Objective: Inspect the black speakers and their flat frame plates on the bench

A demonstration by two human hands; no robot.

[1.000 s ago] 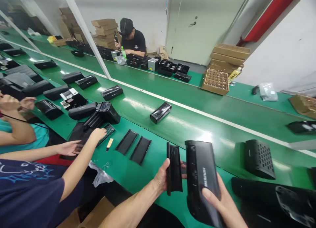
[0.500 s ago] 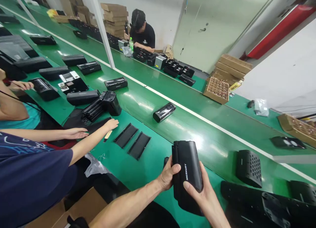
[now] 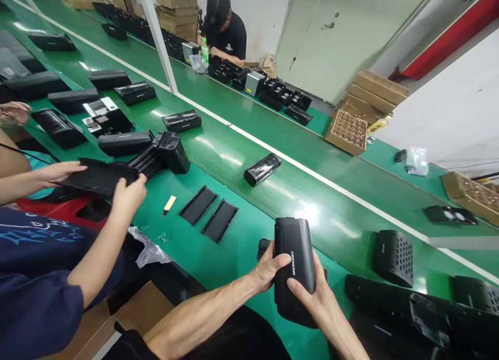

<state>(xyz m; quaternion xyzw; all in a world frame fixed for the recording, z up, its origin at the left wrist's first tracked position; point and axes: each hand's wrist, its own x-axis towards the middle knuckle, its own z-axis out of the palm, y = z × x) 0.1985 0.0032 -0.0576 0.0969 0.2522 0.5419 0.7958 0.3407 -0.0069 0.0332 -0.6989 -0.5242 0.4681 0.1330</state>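
A black speaker-like housing marked MERKURY (image 3: 293, 292) is held upright between my two hands above the green bench. My left hand (image 3: 268, 269) grips its left side, with the thumb lying across the front by the lettering. Wrapped round the lower right side is my right hand (image 3: 314, 292), its thumb on the front face as well. The fingers of both hands are partly hidden behind the housing. Just left of it, a small dark piece (image 3: 263, 249) shows beside my left hand. Two flat black panels (image 3: 220, 221) lie on the bench farther left.
A co-worker at left holds a black panel (image 3: 93, 177) in both hands. Black housings (image 3: 262, 170) stand along the green conveyor (image 3: 222, 152). More are stacked at right (image 3: 393, 258). Another person (image 3: 224, 32) sits across the line near a partitioned cardboard box (image 3: 346, 131).
The housing in my hands has turned slightly, so its front faces me more squarely. The co-worker at left has lifted a black panel off the bench.
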